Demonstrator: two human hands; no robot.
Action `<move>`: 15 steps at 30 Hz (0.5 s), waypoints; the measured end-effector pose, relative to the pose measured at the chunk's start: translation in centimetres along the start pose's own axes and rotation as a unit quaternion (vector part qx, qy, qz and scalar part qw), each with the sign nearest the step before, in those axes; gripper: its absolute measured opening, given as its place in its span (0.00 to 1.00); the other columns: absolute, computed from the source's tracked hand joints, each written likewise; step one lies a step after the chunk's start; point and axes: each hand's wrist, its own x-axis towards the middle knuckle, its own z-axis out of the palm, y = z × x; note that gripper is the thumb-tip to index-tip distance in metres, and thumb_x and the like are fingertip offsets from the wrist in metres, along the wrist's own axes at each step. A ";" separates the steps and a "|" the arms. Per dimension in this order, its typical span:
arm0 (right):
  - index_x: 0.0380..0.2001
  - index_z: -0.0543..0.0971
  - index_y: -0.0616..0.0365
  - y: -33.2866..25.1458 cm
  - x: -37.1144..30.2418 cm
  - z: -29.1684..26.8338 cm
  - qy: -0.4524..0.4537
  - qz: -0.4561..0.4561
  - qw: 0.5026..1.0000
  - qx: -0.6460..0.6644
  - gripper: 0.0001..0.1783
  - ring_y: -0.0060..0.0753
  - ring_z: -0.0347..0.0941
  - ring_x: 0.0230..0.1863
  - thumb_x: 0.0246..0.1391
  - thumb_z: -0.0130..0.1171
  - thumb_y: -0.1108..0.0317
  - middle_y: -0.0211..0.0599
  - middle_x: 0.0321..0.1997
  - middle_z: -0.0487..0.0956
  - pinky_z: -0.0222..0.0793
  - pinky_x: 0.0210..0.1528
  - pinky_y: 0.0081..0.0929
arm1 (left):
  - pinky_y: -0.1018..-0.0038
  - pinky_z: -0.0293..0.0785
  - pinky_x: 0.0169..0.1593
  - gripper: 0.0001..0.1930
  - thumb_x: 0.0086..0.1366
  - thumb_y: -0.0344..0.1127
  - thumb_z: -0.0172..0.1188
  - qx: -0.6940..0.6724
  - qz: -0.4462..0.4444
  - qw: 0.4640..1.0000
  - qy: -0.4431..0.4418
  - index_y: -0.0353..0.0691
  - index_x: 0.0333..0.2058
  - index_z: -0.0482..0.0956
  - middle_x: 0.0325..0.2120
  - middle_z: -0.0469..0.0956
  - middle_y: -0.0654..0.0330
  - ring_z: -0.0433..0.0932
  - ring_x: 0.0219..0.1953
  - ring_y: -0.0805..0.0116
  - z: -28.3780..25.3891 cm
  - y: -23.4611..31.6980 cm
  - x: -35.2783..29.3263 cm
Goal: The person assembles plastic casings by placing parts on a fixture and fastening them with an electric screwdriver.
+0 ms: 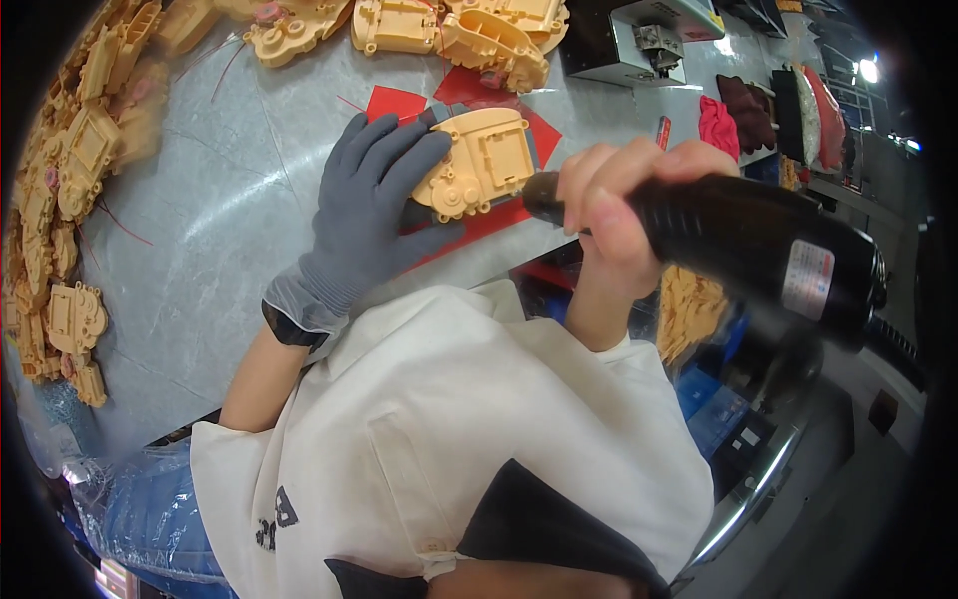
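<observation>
My left hand [364,200], in a grey glove, grips a yellow plastic housing [481,160] by its left side, thumb below and fingers above. The housing lies flat, with a recessed rectangular compartment and small round bosses facing up. Beneath it are red pieces of sheet [397,103] and a dark support, mostly covered. My bare right hand [624,205] is wrapped round the front of a black corded electric screwdriver [743,235]. The tool's nose points left, right at the housing's right edge; its bit cannot be made out, nor whether it touches.
Many similar yellow housings [78,319] are heaped along the table's left side, and more housings [399,25] lie at the far edge. A metal-fronted device [639,50] stands at the back right. Loose yellow parts [689,314] fill a container below the table's right edge.
</observation>
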 end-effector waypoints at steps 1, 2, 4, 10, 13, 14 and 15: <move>0.42 0.60 0.60 -0.4 -0.1 0.2 0.002 -0.006 1.000 -0.005 0.25 0.24 0.70 0.20 0.40 0.57 0.85 0.36 0.21 0.73 0.68 0.24 0.19 | 0.53 0.59 0.59 0.41 0.40 0.45 0.71 0.002 0.014 1.000 -0.002 0.37 0.53 0.66 0.50 0.70 0.51 0.68 0.52 0.48 0.0 -0.2 0.2; 0.45 0.59 0.58 -1.0 -0.6 0.5 -0.005 0.019 0.999 -0.051 0.27 0.27 0.68 0.18 0.41 0.56 0.83 0.36 0.20 0.71 0.67 0.23 0.25 | 0.53 0.59 0.59 0.41 0.40 0.45 0.71 0.001 0.025 1.000 0.000 0.37 0.53 0.66 0.50 0.70 0.51 0.68 0.52 0.48 -0.1 0.1 0.1; 0.52 0.57 0.57 -1.0 -0.7 -0.3 -0.035 0.057 0.994 -0.090 0.31 0.30 0.66 0.16 0.42 0.54 0.83 0.35 0.18 0.70 0.66 0.22 0.29 | 0.53 0.57 0.59 0.36 0.42 0.46 0.70 -0.039 -0.014 0.999 -0.014 0.41 0.51 0.68 0.47 0.71 0.55 0.69 0.49 0.51 0.0 0.5 0.1; 0.49 0.59 0.64 -2.6 2.5 -6.2 0.194 -0.052 0.978 0.062 0.26 0.31 0.66 0.15 0.42 0.48 0.79 0.32 0.16 0.66 0.69 0.25 0.32 | 0.47 0.58 0.57 0.38 0.43 0.44 0.70 -0.033 -0.004 0.999 -0.018 0.38 0.53 0.64 0.47 0.72 0.54 0.70 0.48 0.51 0.4 0.5 0.2; 0.42 0.66 0.63 -2.1 7.9 -11.7 0.310 -0.074 0.948 -0.004 0.21 0.28 0.66 0.14 0.40 0.52 0.82 0.34 0.16 0.69 0.67 0.24 0.27 | 0.47 0.57 0.58 0.39 0.41 0.43 0.71 -0.045 0.006 0.999 0.005 0.39 0.53 0.64 0.47 0.72 0.54 0.70 0.48 0.52 0.5 0.6 -0.1; 0.38 0.67 0.64 -0.6 9.0 -15.5 0.348 -0.047 0.934 -0.071 0.17 0.29 0.65 0.16 0.40 0.54 0.80 0.33 0.16 0.68 0.66 0.26 0.28 | 0.47 0.57 0.58 0.40 0.41 0.42 0.71 -0.045 0.008 0.999 0.004 0.39 0.53 0.64 0.47 0.72 0.54 0.70 0.48 0.52 0.6 0.8 0.0; 0.38 0.67 0.64 0.4 10.3 -13.5 0.336 -0.123 0.924 -0.132 0.19 0.31 0.67 0.14 0.37 0.55 0.84 0.34 0.15 0.68 0.66 0.23 0.28 | 0.47 0.57 0.58 0.41 0.40 0.41 0.71 -0.043 0.005 0.999 0.003 0.39 0.53 0.63 0.47 0.72 0.54 0.71 0.48 0.52 0.7 0.9 0.1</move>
